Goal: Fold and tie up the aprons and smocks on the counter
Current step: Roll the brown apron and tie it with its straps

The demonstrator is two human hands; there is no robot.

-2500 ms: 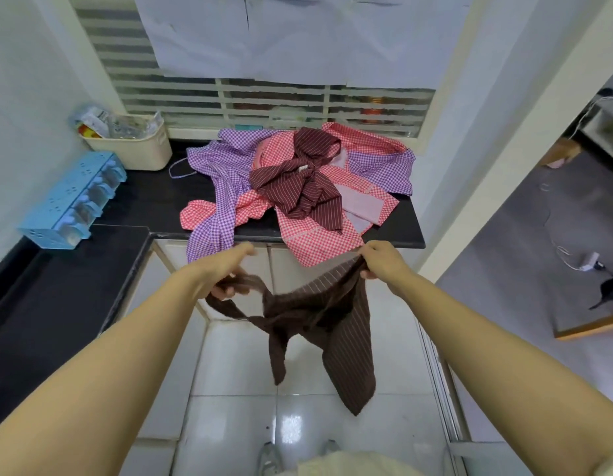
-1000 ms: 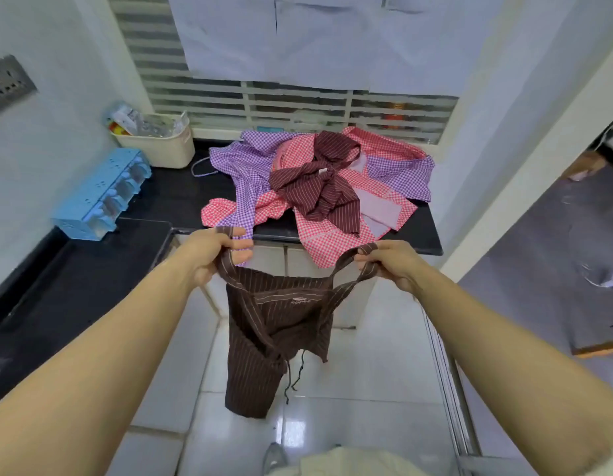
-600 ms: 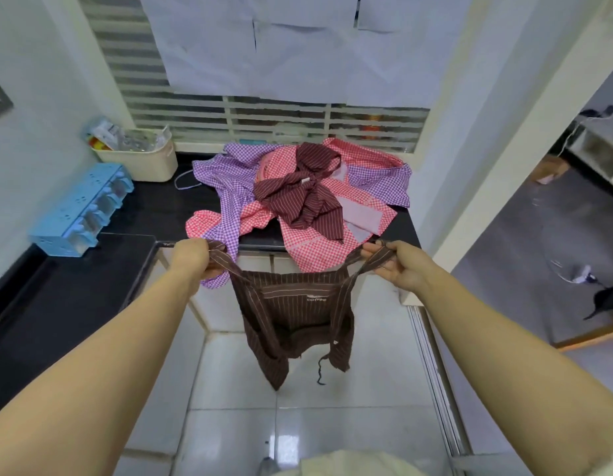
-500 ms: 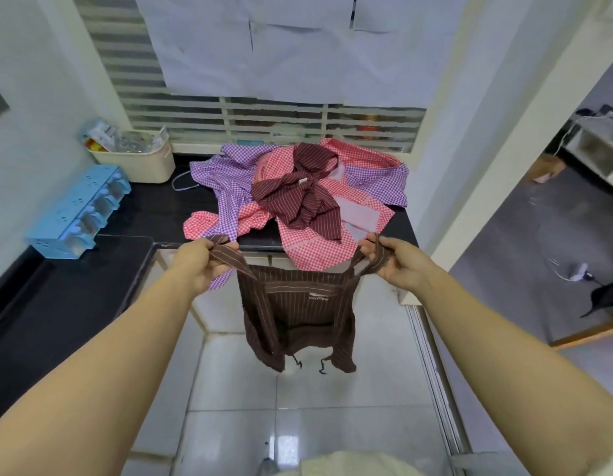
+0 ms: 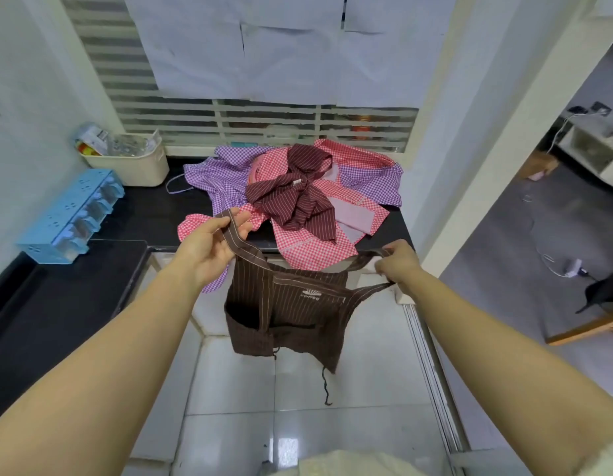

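The black table runs in an L, along the left wall and across under the louvred window, whose upper part is covered with white paper sheets. On the far stretch of the table lies one heap of garments: two purple gingham pieces, at least one pink-red gingham piece whose edge hangs over the front of the table, and one maroon striped piece bunched on top; folds hide whether more lie beneath.

One brown striped apron hangs in the air in front of the table and over the tiled floor, apart from the heap. It is doubled over on itself, with a small white logo on its bib and one thin tie cord dangling from its lower right corner.

Two bare hands hold it by its straps. The left hand is raised higher, its grip closed on the left strap between thumb and fingers, the strap end sticking up past the fingertips. The right hand sits lower and out to the right, its grip clamped on the right strap loop, pulling it taut.

At the left of the table stand one cream basket of small packets and one blue compartment box against the wall.
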